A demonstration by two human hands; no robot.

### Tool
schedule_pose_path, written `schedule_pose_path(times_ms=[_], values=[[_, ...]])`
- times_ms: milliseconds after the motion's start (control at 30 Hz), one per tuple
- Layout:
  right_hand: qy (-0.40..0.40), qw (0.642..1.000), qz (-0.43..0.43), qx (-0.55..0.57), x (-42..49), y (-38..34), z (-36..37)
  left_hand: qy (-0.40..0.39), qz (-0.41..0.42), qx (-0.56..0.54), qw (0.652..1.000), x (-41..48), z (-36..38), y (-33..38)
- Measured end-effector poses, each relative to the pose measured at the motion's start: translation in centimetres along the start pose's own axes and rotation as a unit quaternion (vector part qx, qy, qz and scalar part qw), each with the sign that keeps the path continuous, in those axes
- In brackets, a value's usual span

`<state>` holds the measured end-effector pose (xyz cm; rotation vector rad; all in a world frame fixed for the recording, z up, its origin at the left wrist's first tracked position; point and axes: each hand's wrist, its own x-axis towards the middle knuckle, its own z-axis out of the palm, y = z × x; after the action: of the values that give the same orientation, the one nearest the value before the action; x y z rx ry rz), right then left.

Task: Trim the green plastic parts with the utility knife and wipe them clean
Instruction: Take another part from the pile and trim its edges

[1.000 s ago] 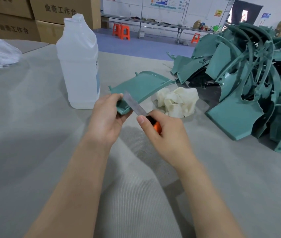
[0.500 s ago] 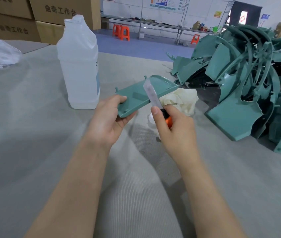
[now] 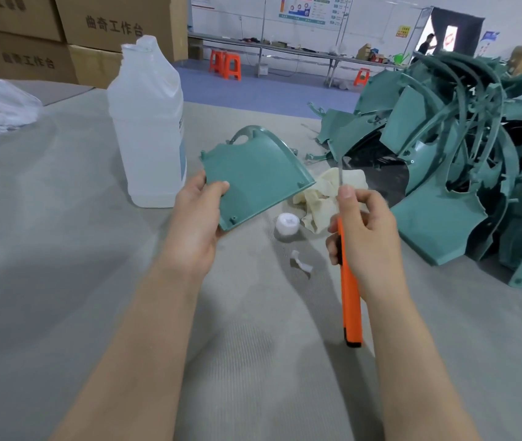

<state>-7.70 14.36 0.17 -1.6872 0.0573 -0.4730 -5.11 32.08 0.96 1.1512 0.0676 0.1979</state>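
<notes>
Green part (image 3: 253, 173) pinched by left hand (image 3: 196, 224); right hand (image 3: 364, 230) fingers wrapped round utility knife (image 3: 348, 281).

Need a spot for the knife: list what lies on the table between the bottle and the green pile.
Head view: a cream cloth, a white cap and a small white scrap.

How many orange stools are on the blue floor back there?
3. The left stool and middle stool stand together beyond the bottle; the right stool is beside the green pile, which may hide others.
</notes>
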Motion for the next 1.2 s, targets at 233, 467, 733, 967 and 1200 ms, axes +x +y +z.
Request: schedule_pose_path(times_ms=[233, 467, 733, 967, 1200], values=[[-0.087, 0.996, 0.022, 0.005, -0.4, -0.4, 0.3, 0.0, 0.02, -0.006, 1.0, 0.3, -0.2, -0.2], [-0.077, 0.996, 0.009, -0.042, -0.3, -0.2, 0.2, -0.004, 0.011, -0.003, 1.0, 0.3, -0.2, -0.1], [-0.089, 0.996, 0.012, -0.018, -0.6, -0.6, 0.4, -0.001, 0.004, 0.005, 1.0, 0.2, -0.3, -0.1], [-0.123, 0.992, 0.016, -0.023, -0.6, -0.5, 0.3, 0.01, 0.017, 0.009, 1.0, 0.2, -0.4, 0.0], [-0.229, 0.972, 0.002, -0.05, -1.5, -0.2, 2.3, -0.014, 0.04, 0.021, 0.999, 0.0, 0.2, -0.4]])
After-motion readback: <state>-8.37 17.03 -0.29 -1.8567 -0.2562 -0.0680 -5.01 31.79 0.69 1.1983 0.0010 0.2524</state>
